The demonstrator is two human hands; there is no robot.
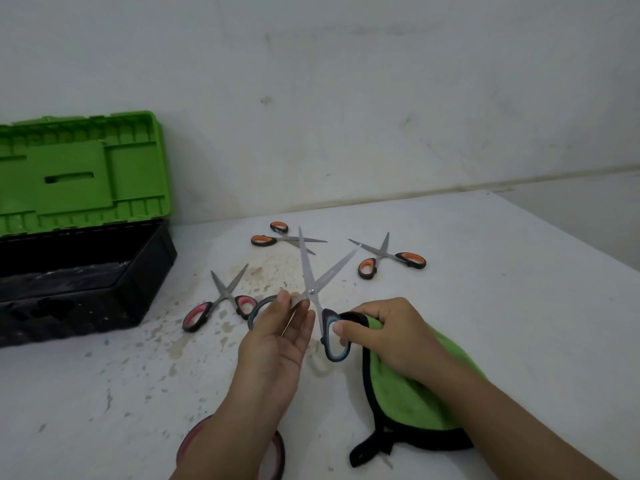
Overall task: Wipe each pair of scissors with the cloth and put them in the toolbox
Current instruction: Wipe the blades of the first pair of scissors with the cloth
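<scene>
Scissors with blue handles (320, 303) are held open above the desk (485, 271), left hand (280, 337) pinching one handle near the pivot, right hand (384, 332) gripping the other loop along with the green cloth (415, 403). Best wipe each blade from pivot toward tip, fingers behind the edges.

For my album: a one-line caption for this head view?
Both hands hold open blue-handled scissors beside a green cloth; three pairs wait near the open toolbox.
</scene>
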